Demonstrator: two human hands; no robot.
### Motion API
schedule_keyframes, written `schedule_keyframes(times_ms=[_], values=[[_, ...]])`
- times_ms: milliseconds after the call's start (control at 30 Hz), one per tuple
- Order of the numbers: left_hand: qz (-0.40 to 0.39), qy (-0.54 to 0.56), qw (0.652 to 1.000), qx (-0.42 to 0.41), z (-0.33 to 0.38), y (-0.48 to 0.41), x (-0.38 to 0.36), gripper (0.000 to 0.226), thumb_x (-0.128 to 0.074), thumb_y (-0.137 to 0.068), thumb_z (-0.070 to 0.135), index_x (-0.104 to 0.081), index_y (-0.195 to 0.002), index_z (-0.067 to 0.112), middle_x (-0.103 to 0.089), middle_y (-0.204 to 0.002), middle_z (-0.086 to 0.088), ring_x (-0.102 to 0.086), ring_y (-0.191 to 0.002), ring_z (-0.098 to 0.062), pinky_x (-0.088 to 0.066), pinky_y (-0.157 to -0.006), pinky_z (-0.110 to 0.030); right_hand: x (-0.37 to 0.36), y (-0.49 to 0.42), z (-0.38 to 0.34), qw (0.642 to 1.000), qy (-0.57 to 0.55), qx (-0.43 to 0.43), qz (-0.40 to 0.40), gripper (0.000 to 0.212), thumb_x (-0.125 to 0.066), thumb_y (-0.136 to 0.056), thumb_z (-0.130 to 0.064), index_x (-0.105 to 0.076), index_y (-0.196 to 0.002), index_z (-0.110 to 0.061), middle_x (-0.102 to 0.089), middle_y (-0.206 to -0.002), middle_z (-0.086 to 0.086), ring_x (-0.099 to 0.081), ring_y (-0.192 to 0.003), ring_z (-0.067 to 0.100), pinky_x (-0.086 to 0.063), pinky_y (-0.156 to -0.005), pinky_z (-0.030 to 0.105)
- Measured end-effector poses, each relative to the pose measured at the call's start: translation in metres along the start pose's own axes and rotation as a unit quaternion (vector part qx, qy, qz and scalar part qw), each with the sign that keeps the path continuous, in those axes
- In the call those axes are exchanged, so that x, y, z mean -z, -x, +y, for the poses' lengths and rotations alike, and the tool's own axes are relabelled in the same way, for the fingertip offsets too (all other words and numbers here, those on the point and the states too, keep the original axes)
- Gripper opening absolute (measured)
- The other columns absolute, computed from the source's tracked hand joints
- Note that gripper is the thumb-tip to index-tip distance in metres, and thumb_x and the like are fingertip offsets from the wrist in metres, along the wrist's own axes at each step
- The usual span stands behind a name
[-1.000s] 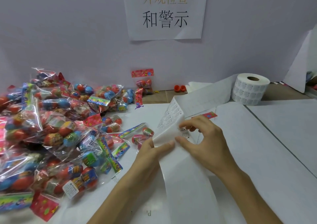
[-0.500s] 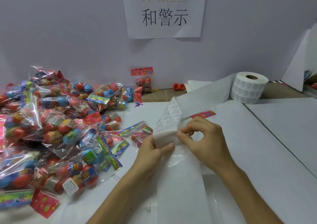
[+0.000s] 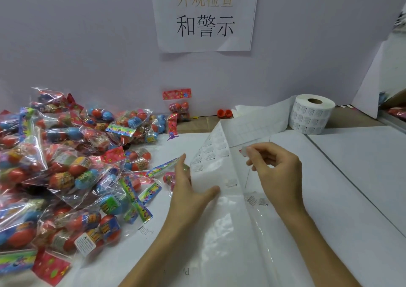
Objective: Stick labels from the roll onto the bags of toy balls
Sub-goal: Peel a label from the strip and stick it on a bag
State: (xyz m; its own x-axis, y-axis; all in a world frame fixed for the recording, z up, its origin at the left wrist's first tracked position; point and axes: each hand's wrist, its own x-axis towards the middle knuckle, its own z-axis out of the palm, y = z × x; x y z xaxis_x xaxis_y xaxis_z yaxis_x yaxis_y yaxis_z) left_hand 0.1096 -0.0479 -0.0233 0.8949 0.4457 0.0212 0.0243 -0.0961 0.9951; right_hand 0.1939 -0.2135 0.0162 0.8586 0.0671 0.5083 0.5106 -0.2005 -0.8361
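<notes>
One label point(image 3: 244, 150) sits pinched in my right hand point(image 3: 279, 174). My left hand point(image 3: 186, 190) lies spread flat on the strip point(image 3: 211, 161) from the roll point(image 3: 312, 115). The bags point(image 3: 66, 165) lie piled on the tabletop point(image 3: 351, 176), to my left. I should hold only its edge, then press it smooth on a bag.

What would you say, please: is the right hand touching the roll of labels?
Apart. The head view shows unrolled strip and bare table between the right hand and the roll of labels.
</notes>
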Motion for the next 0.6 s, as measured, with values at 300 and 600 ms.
schedule_keyframes(times_ms=[300, 600], values=[[-0.149, -0.145, 0.972, -0.111, 0.000, 0.006, -0.003, 0.020, -0.059, -0.101, 0.039, -0.077, -0.098, 0.032, -0.070, -0.066, 0.001, -0.059, -0.050, -0.011, -0.049, -0.059, -0.025, 0.002, -0.003, -0.003, 0.990, -0.123, -0.023, -0.060, 0.050, -0.069, -0.085, 0.012, -0.068, -0.117, -0.026, -0.074, -0.094, 0.000, -0.074, -0.088, 0.017, -0.057, -0.085, 0.024], [-0.038, 0.032, 0.990, -0.130, 0.015, -0.007, 0.015, 0.021, -0.070, -0.088, 0.048, -0.076, -0.100, 0.033, -0.055, -0.057, -0.002, -0.049, -0.052, -0.011, -0.037, -0.049, -0.018, -0.011, 0.007, -0.008, 0.973, -0.090, 0.012, -0.214, 0.050, -0.057, -0.084, -0.012, -0.058, -0.131, -0.028, -0.064, -0.077, 0.001, -0.062, -0.078, 0.018, -0.052, -0.077, 0.030]])
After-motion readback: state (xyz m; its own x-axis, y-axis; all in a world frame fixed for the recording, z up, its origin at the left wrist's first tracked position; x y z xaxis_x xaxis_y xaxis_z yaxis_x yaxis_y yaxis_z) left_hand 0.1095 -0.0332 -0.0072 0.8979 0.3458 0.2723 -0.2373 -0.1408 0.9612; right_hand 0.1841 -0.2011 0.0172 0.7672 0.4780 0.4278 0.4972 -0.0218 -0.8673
